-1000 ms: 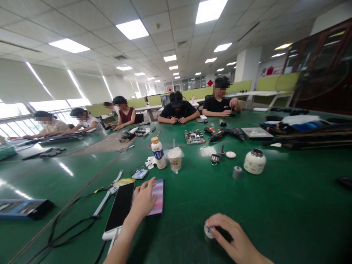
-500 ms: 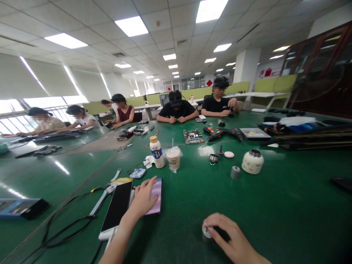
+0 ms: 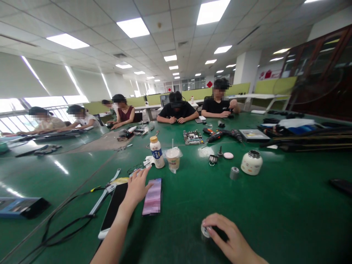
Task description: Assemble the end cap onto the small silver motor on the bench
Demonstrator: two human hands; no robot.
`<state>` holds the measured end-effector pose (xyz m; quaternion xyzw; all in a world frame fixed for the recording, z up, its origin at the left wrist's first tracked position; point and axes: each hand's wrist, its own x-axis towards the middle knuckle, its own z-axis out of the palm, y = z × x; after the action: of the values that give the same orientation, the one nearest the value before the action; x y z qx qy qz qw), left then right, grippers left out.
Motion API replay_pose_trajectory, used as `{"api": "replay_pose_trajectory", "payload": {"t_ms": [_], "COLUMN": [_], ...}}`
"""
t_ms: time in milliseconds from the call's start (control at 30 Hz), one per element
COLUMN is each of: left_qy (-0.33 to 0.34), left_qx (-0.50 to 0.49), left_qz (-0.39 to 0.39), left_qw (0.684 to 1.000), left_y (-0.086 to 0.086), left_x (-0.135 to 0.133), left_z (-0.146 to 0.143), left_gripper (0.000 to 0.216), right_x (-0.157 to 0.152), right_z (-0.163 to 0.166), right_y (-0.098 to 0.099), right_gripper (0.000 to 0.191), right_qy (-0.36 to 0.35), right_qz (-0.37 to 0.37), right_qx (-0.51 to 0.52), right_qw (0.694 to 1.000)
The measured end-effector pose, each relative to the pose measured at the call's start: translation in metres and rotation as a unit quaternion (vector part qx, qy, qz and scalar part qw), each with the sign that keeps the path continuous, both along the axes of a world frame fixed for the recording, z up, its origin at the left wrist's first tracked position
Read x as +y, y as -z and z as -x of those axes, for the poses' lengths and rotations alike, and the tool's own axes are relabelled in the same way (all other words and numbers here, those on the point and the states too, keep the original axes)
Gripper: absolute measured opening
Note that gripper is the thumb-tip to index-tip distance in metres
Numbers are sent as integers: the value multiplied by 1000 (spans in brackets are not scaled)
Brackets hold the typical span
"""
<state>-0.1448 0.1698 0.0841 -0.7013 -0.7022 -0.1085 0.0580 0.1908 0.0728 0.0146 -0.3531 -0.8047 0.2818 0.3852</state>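
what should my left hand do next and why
I'd probably draw the left hand clear of the lit smartphone and toward the small metal cylinder: it seems to hold nothing and reaches across the black-screened device, while the right hand grips the cylinder alone and could perhaps use steadying.

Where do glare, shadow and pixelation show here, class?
Head view: glare streaks on the green table at left; head view: a shadow beside the left forearm; head view: blocky pixels over several faces and part of the pink phone screen.
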Motion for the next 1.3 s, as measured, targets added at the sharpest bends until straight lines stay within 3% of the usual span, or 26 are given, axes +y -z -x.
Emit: {"api": "replay_pose_trajectory", "payload": {"t_ms": [100,200,267,333,400,500,600,633,700,800,900,1000,1100,1300], "left_qy": [56,130,106,58,45,95,208,275,381,446,440,373,321,327], "left_qx": [-2,0,3,-3,-18,-43,-82,-130,-197,-262,-343,-436,-490,-442], "left_qz": [-42,13,69,91,85,68,50,43,58,18,-76,-102,-106,-166], "left_qw": [998,991,992,994,995,992,973,952,901,856,826,812,803,819], "left_y": [-7,-2,1,0,-6,-21,-31,-31,-24,6,45,71,75,64], "left_x": [-14,-29,-34,-33,-32,-40,-63,-72,-88,-100,-100,-95,-92,-92], "left_z": [-17,-25,-21,-13,-9,-26,-70,-86,-117,-148,-159,-161,-161,-160], "left_gripper": [60,93,116,120,107,73,55,51,44,37,30,24,13,8], "right_x": [-1,-2,-2,-2,-2,-3,-4,-4,-3,-1,1,1,0,3], "right_z": [0,1,0,0,0,-1,-1,-1,1,5,7,7,6,9], "right_y": [-2,-3,-3,-3,-5,-8,-7,-6,-1,7,9,6,2,1], "right_gripper": [19,20,19,19,20,20,29,35,42,40,30,22,27,30], "right_qy": [4,7,5,5,9,12,16,16,17,24,25,21,23,26], "right_qz": [6,11,13,16,20,34,53,57,53,19,-16,-12,-6,-19], "right_qx": [-6,-13,-18,-22,-25,-38,-55,-61,-72,-87,-97,-112,-124,-127], "right_qw": [1000,1000,1000,1000,999,999,997,996,996,996,995,993,992,991]}}
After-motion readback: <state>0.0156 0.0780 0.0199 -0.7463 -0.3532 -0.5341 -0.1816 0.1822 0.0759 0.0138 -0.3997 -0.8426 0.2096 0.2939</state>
